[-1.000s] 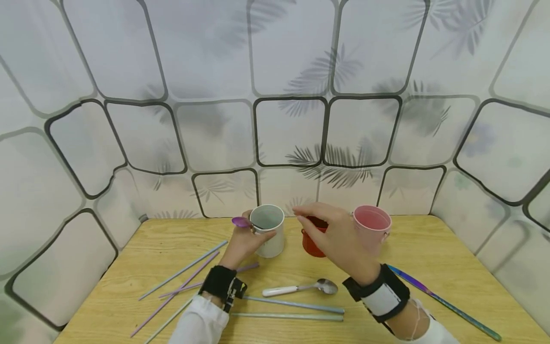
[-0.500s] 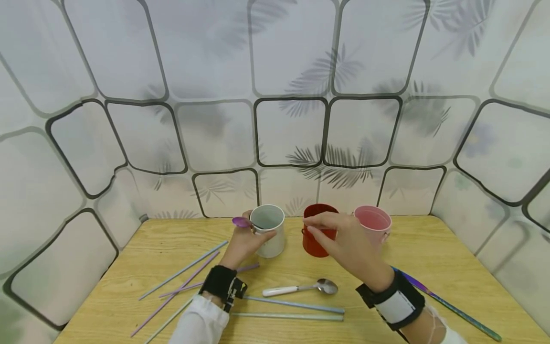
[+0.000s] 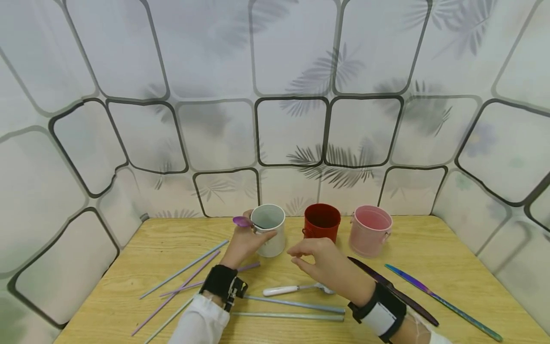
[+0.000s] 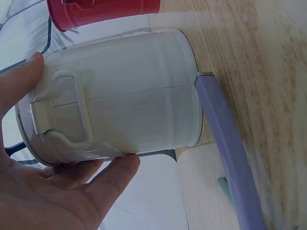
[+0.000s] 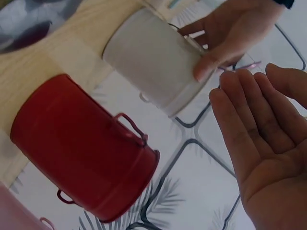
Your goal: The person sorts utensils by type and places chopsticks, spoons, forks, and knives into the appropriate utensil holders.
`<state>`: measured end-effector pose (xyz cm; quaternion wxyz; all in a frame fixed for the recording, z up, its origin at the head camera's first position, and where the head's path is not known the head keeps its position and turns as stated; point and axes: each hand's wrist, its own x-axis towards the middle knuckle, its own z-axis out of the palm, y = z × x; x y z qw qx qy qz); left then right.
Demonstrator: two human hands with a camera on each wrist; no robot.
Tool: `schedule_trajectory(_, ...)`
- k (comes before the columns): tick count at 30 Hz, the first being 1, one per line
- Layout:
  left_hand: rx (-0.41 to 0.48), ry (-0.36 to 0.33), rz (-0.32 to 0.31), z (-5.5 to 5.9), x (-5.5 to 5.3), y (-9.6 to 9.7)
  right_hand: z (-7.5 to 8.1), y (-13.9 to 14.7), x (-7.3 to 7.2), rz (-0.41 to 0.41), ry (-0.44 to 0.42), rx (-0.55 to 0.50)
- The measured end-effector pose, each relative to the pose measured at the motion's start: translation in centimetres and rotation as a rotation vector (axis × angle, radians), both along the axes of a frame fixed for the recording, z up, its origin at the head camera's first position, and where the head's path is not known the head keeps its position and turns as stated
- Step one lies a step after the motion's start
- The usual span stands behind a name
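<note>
My left hand (image 3: pixel 242 243) grips a white bucket (image 3: pixel 273 241), thumb on its near side and fingers round the back. In the left wrist view the bucket's small side handle (image 4: pixel 72 108) shows beside the thumb. A purple spoon (image 3: pixel 242 221) leans over the bucket's left rim, its handle running inside. My right hand (image 3: pixel 328 265) hovers over the bowl end of a white-handled metal spoon (image 3: pixel 281 290), hiding part of that bowl. The right wrist view shows its fingers (image 5: pixel 240 115) nearly straight and holding nothing. Behind it stands a red bucket (image 3: pixel 322 223).
A pink bucket (image 3: pixel 369 234) stands right of the red one. At right lie a dark purple knife (image 3: pixel 393 289) and a rainbow-coloured knife (image 3: pixel 444 302). Several pastel sticks, including a blue one (image 3: pixel 185 268), are spread at left and in front. A patterned cloth backs the table.
My right hand has come down and toward me, from in front of the red bucket to over the metal spoon. The dark purple knife is now uncovered. The left hand stays put.
</note>
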<state>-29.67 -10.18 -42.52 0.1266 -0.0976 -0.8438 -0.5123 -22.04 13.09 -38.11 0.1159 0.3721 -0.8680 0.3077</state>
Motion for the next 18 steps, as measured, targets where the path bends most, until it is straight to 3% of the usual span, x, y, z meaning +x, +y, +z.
schedule_trajectory(12,-0.004,-0.027,0.0,0.1,0.1,-0.1,-2.3,-1.9,-0.2,0.02,-0.311,0.234)
schedule_trajectory(18,-0.002,-0.058,0.007,0.3,0.1,0.0,-3.0,-2.4,-0.5,0.023,-0.331,0.301)
